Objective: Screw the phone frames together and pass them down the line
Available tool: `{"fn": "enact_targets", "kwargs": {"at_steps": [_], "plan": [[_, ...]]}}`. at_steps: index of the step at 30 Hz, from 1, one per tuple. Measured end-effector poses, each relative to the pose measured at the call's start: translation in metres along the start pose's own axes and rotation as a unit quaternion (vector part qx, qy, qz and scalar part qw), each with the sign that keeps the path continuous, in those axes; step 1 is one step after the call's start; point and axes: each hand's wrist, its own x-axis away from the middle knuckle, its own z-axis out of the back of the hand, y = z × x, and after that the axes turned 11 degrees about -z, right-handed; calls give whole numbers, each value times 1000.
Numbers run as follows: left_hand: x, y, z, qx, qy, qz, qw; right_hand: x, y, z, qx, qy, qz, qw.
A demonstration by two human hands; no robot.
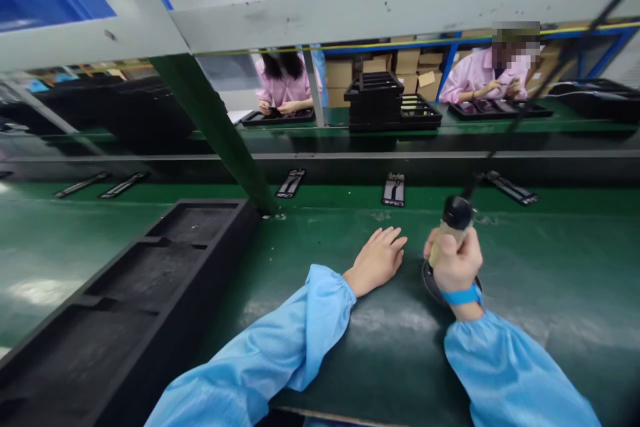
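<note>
My right hand (455, 263) is closed around the beige handle of an electric screwdriver (453, 223) with a black top, its cable rising up to the right. The tool stands upright over a dark round thing (431, 283) on the green mat, mostly hidden by the hand. My left hand (379, 257) lies flat on the mat beside it, fingers stretched out, holding nothing. Both arms wear light blue sleeves; a blue strap circles my right wrist.
A long black compartment tray (140, 280) lies at my left. Several black phone frames (393, 189) ride the green conveyor beyond. A green post (220, 133) slants up. Across the line, two people in pink work beside stacked black trays (380, 100).
</note>
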Motion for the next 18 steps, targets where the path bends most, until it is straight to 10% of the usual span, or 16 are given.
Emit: {"fn": "enact_targets", "kwargs": {"at_steps": [18], "plan": [[7, 5, 9, 27, -12, -8, 1000, -16, -3, 2, -75, -26, -11, 997]]}}
